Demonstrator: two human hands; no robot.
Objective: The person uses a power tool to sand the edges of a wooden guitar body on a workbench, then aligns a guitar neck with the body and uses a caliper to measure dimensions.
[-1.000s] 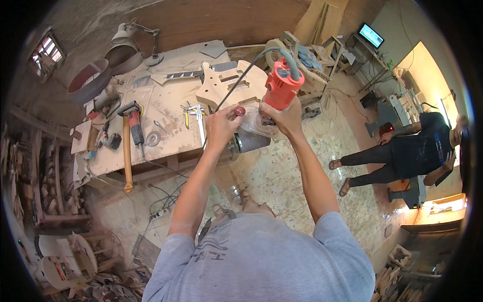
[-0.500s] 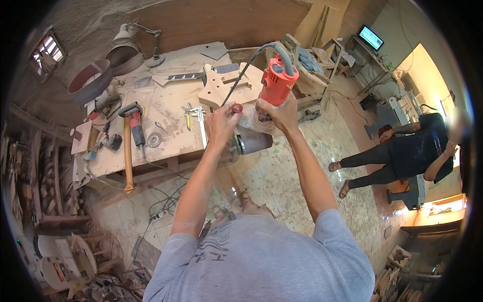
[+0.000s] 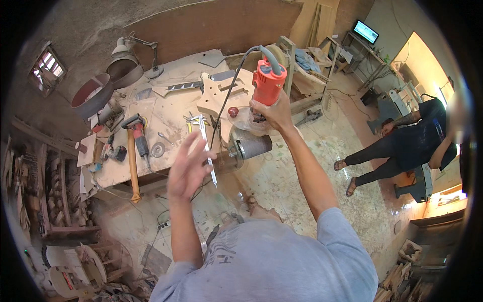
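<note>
My right hand [image 3: 276, 115] grips the red router [image 3: 268, 83] around its lower body, at the near right corner of the workbench. A dark red knob [image 3: 233, 111] stands on the router's clear base. My left hand [image 3: 187, 170], smeared by motion, has its fingers spread in front of the bench edge and holds nothing I can see. Beside those fingers, a metal caliper [image 3: 205, 137] juts past the bench edge. Behind the router lies a pale wooden guitar body [image 3: 210, 103] with routed cavities. Its neck [image 3: 183, 86] points left. The router's bit is hidden.
A sanding drum [image 3: 255, 147] projects from the bench [image 3: 176, 108]. Yellow-handled pliers [image 3: 192, 121], a red angle grinder [image 3: 139, 137] and a hammer with a wooden handle [image 3: 133, 171] lie there. The router's cable [image 3: 229, 93] crosses the guitar body. Another person [image 3: 402, 143] stands at right.
My left hand has let go of the router's knob and moved down and left, its fingers spreading. My right hand still holds the router, which has shifted slightly left in view.
</note>
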